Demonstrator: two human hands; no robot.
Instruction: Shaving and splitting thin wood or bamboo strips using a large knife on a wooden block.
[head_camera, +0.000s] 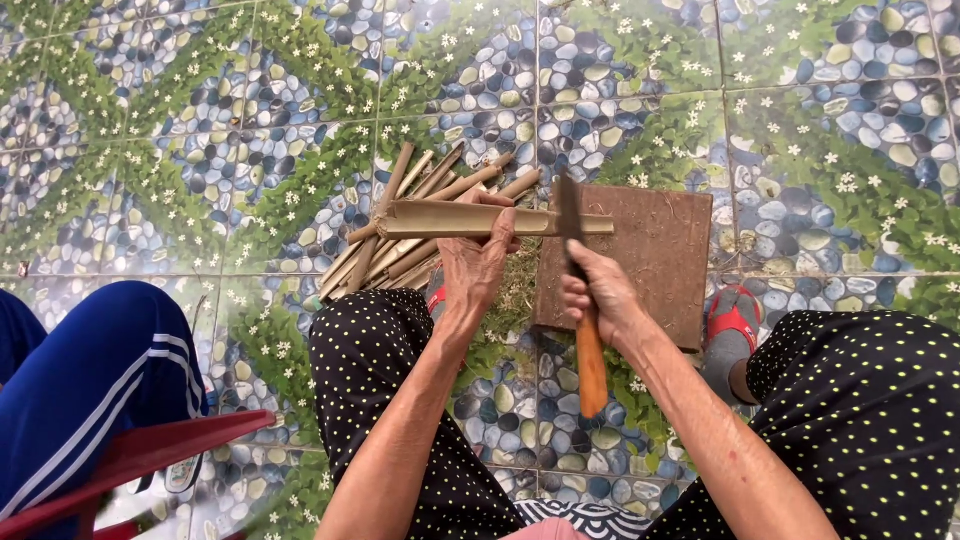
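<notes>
**Splitting bamboo: one piece under the blade, a pile beside it**

I am watching my left hand (478, 262) gripping a split bamboo section (470, 218), fingers wrapped around it, holding it across the edge of the brown board (660, 250). My right hand (598, 297) is clenching the knife (578, 290) by its wooden handle, blade resting on the bamboo. I judge the work partway along: cut strips (400, 240) are lying piled behind, and this piece is not yet divided.
</notes>
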